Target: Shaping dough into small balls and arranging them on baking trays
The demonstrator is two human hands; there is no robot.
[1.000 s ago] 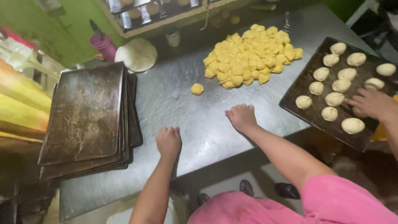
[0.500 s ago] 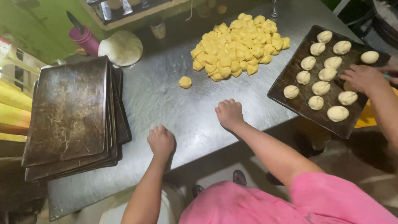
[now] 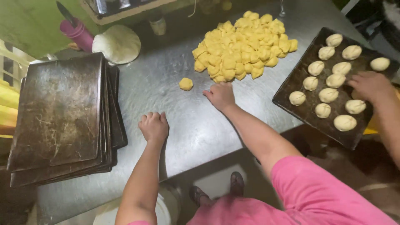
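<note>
Dough pieces, yellow and cut small, lie in a heap [image 3: 241, 43] toward the far side of the steel table [image 3: 175, 112], with one stray dough piece [image 3: 186, 83] apart on the heap's left. At far left sits a stack of dark baking trays [image 3: 62, 116], and behind it a pale round dough ball [image 3: 116, 43]. The left hand [image 3: 154, 126] rests on the table with fingers curled into a fist; whether it holds anything I cannot tell. The right hand [image 3: 221, 95] lies flat, fingers together, just below the heap. Further right, a dark tray [image 3: 304, 112] carries shaped buns [image 3: 328, 95], touched by another person's hand [image 3: 368, 85].
</note>
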